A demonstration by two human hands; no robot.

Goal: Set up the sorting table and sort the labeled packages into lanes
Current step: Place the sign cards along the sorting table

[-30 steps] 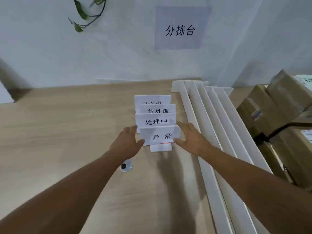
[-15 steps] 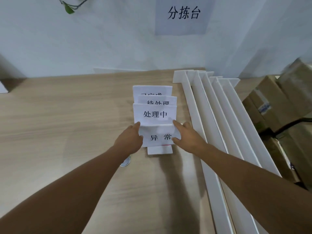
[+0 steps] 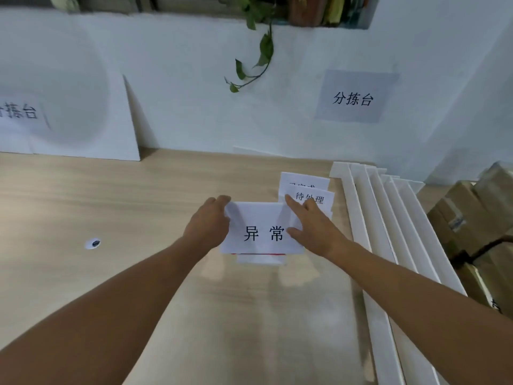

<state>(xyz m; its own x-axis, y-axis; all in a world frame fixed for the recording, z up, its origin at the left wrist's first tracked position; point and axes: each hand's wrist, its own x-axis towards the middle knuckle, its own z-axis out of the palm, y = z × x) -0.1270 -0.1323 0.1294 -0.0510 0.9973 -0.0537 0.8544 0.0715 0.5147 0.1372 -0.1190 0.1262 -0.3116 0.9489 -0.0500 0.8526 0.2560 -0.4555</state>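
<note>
Now both hands hold one sign card [image 3: 261,229] over the wooden table [image 3: 111,207].
The left hand [image 3: 209,220] grips its left edge with curled fingers; the right hand [image 3: 313,230] pinches its right edge, thumb in front. More cards [image 3: 315,196] stand just behind it.

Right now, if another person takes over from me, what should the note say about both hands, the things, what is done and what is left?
Left hand grips the left edge of the 异常 sheet; right hand lies on its right edge, grip unclear.
待处理 sheet lies behind it; white dividers are bunched at the right of the table; cardboard packages are stacked beyond.
Done: nothing laid out.
Left: place dividers and labels, sort packages.
</note>
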